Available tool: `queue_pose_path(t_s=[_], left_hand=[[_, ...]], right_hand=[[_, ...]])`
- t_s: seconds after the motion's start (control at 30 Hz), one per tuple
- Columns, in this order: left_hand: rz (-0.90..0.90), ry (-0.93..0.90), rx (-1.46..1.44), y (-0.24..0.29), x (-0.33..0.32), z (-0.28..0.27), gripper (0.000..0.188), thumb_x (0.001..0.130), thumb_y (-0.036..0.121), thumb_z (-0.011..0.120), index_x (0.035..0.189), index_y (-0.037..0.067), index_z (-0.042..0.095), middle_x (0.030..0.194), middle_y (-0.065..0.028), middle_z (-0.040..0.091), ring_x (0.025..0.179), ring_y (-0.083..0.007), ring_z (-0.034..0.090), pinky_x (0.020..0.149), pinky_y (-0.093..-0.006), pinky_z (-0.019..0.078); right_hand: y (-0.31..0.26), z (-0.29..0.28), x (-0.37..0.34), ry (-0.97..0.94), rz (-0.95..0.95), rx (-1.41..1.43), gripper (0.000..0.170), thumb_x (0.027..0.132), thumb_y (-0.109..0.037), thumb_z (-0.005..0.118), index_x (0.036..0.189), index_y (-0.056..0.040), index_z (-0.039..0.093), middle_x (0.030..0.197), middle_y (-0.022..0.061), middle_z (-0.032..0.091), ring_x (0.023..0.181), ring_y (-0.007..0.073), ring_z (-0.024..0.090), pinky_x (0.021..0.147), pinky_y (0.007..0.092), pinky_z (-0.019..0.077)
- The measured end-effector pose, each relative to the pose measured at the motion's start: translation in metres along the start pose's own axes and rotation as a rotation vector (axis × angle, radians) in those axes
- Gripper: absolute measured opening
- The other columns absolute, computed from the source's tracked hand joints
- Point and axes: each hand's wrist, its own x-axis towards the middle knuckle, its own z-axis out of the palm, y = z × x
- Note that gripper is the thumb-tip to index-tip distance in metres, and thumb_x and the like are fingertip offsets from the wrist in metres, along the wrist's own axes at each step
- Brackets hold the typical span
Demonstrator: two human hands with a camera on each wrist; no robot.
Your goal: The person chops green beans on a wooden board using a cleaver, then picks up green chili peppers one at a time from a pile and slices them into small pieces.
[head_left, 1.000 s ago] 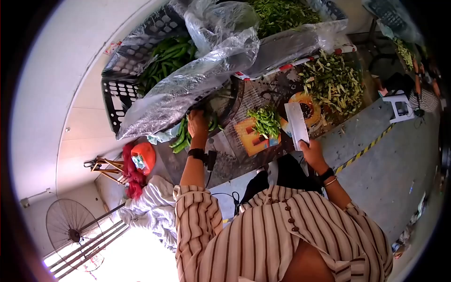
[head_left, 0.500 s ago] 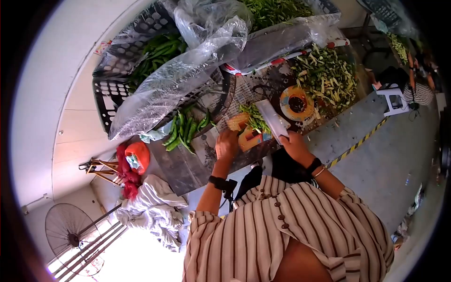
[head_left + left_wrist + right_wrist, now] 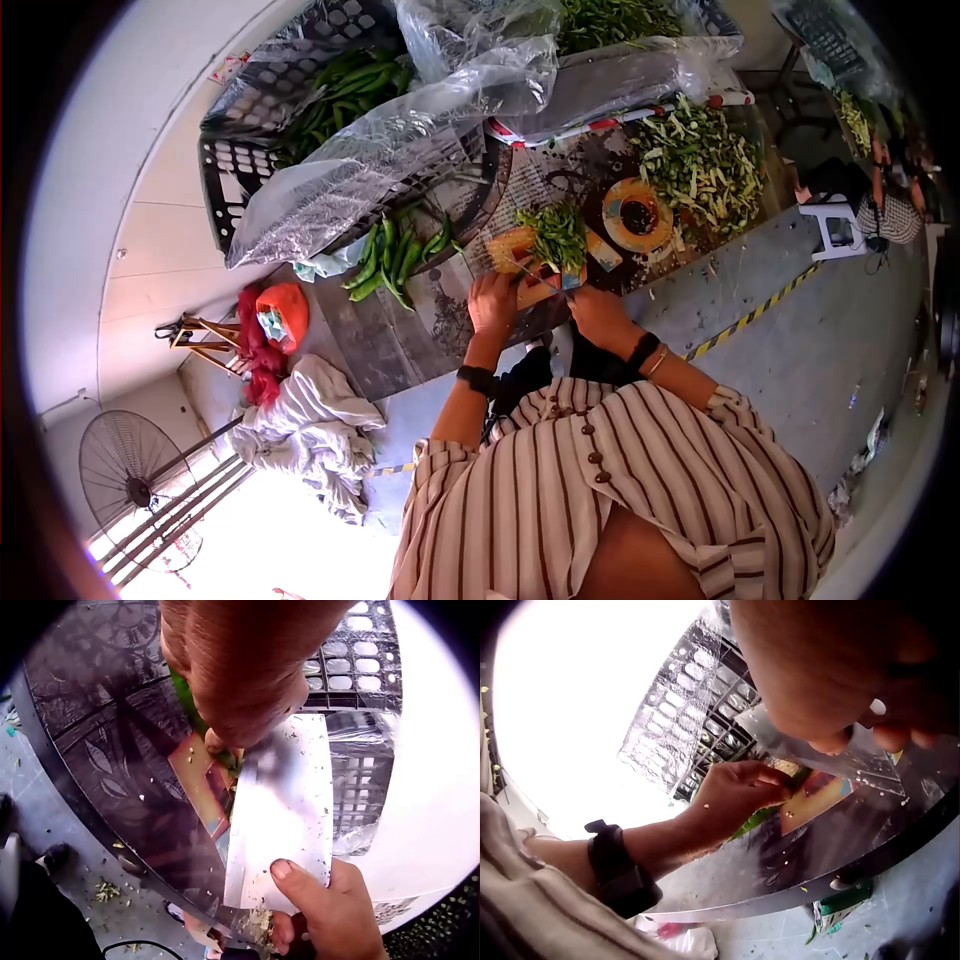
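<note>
My left hand [image 3: 493, 303] is low over the table [image 3: 380, 350], its fingers pinching a green chili pepper [image 3: 754, 822] whose ends show on either side of the fingers in the right wrist view. In my right hand [image 3: 603, 318] is a cleaver [image 3: 281, 817], gripped by the handle with the thumb laid on the blade. The broad blade stands right beside the left fingertips, over an orange printed patch [image 3: 810, 806]. Just beyond both hands sits a small heap of sliced green chilies [image 3: 556, 235]. Several whole chilies [image 3: 395, 258] lie to the left.
A plastic-lined black crate [image 3: 225, 190] with more green chilies [image 3: 345, 100] stands at the back. Pale green cut pieces [image 3: 700, 165] are piled at the right. A white stool [image 3: 835, 230] and striped floor tape [image 3: 755, 310] are beyond the table edge.
My left hand has come from the whole chilies across to the right, beside the cleaver. The right hand has brought the cleaver leftward and down, in front of the sliced heap.
</note>
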Motion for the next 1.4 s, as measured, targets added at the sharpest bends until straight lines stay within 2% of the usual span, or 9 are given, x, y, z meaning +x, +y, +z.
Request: queue_pose_path(t_s=[0.3,0.43,0.8,0.97,1.03,1.17,1.23,1.27,1.4], left_hand=[[0.013,0.024,0.019,-0.003,-0.001,0.007,0.006,0.072,0.012,0.062,0.076,0.008,0.061,0.077,-0.0078,0.055,0.076,-0.0292,0.054,0.066,-0.0388,0.0443],[0.01,0.002,0.058,-0.006,0.0,0.007,0.005,0.072,0.01,0.062,0.075,0.007,0.059,0.077,-0.0088,0.054,0.075,-0.0299,0.054,0.064,-0.0398,0.0443],[0.061,0.003,0.079,0.0,0.0,0.006,0.009,0.076,0.013,0.057,0.083,0.01,0.061,0.074,-0.0108,0.053,0.071,-0.0336,0.055,0.061,-0.0437,0.0457],[-0.076,-0.08,0.063,0.003,-0.001,-0.006,0.013,0.075,0.015,0.056,0.085,0.011,0.063,0.082,-0.0106,0.058,0.078,-0.0346,0.057,0.063,-0.0435,0.0467],[-0.144,-0.151,0.094,-0.004,0.001,-0.008,0.015,0.075,0.015,0.054,0.086,0.009,0.063,0.086,-0.0099,0.058,0.083,-0.0335,0.056,0.067,-0.0435,0.0464],[-0.186,-0.1,0.125,-0.008,0.018,-0.017,0.025,0.074,0.018,0.055,0.097,0.01,0.061,0.096,-0.0111,0.056,0.093,-0.0327,0.052,0.076,-0.0434,0.0433],[-0.027,0.024,0.153,-0.005,0.027,-0.015,0.029,0.074,0.018,0.056,0.102,0.01,0.059,0.099,-0.0108,0.055,0.097,-0.0317,0.05,0.081,-0.0419,0.0404],[-0.012,-0.028,0.177,-0.003,0.03,-0.012,0.032,0.073,0.017,0.059,0.104,0.011,0.058,0.1,-0.0094,0.056,0.098,-0.0296,0.049,0.083,-0.0409,0.0375],[0.139,-0.185,0.222,0.012,0.037,-0.002,0.031,0.071,0.017,0.062,0.101,0.012,0.06,0.098,-0.0073,0.057,0.095,-0.0258,0.051,0.082,-0.0393,0.0353]], right_hand=[[0.0,0.005,0.018,0.015,-0.089,-0.123,0.011,0.072,-0.007,0.052,0.067,0.0006,0.058,0.067,0.0192,0.056,0.063,0.037,0.058,0.057,0.045,0.047],[0.002,0.01,0.03,-0.068,-0.037,-0.108,0.013,0.075,-0.009,0.051,0.07,0.0016,0.057,0.065,0.0185,0.056,0.059,0.0372,0.056,0.054,0.0452,0.045],[-0.018,0.016,0.051,-0.065,-0.059,-0.083,0.012,0.068,-0.006,0.052,0.065,0.0028,0.059,0.065,0.0216,0.057,0.062,0.0376,0.057,0.057,0.0464,0.0448],[-0.005,0.023,0.049,0.114,-0.158,-0.024,0.011,0.069,-0.006,0.053,0.067,0.0004,0.061,0.063,0.0201,0.057,0.062,0.0376,0.057,0.058,0.0456,0.0451],[0.0,0.017,0.042,0.103,-0.061,0.066,0.021,0.077,-0.015,0.052,0.064,0.0002,0.059,0.061,0.0169,0.057,0.058,0.0344,0.057,0.058,0.0438,0.0458],[0.011,0.005,0.034,0.126,-0.001,0.228,0.025,0.078,-0.018,0.052,0.063,0.0004,0.058,0.061,0.0187,0.056,0.058,0.0355,0.055,0.057,0.0453,0.0437],[0.012,-0.015,0.026,0.159,0.036,0.335,0.029,0.079,-0.021,0.051,0.062,0.0021,0.057,0.059,0.0212,0.053,0.058,0.0374,0.054,0.056,0.0464,0.0413],[0.019,-0.012,0.025,0.265,0.049,0.328,0.032,0.079,-0.022,0.05,0.061,0.0043,0.055,0.058,0.0225,0.052,0.058,0.0387,0.053,0.056,0.0467,0.0404],[0.029,-0.041,0.008,0.321,0.159,0.406,0.035,0.079,-0.025,0.052,0.063,0.0063,0.053,0.06,0.0246,0.052,0.059,0.0408,0.053,0.057,0.0473,0.0406]])
